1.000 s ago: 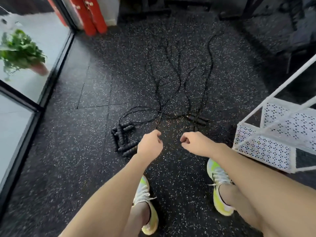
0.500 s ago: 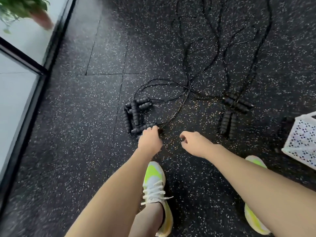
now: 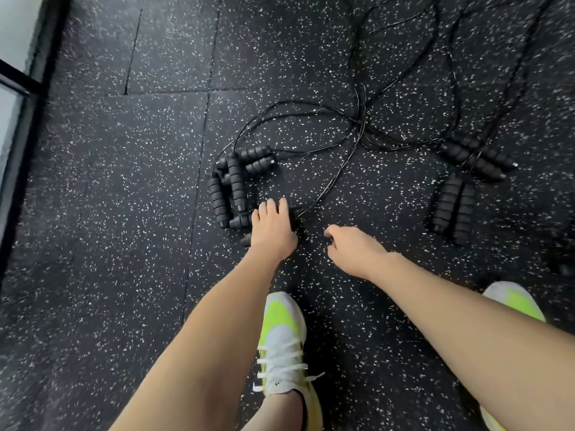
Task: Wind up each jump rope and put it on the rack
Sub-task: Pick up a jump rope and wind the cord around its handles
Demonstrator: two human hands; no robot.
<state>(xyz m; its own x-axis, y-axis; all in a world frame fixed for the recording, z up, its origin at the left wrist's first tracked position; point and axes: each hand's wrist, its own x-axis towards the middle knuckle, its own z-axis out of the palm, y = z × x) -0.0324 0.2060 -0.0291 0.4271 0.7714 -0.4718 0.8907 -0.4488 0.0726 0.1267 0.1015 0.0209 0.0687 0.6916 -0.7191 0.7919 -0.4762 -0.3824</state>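
Left hand (image 3: 273, 230) reached the handles (image 3: 231, 185)

Soft daylight is coming from the glass at the upper left; the black speckled rubber floor (image 3: 124, 275) is smearing with motion blur and bending toward the edges.
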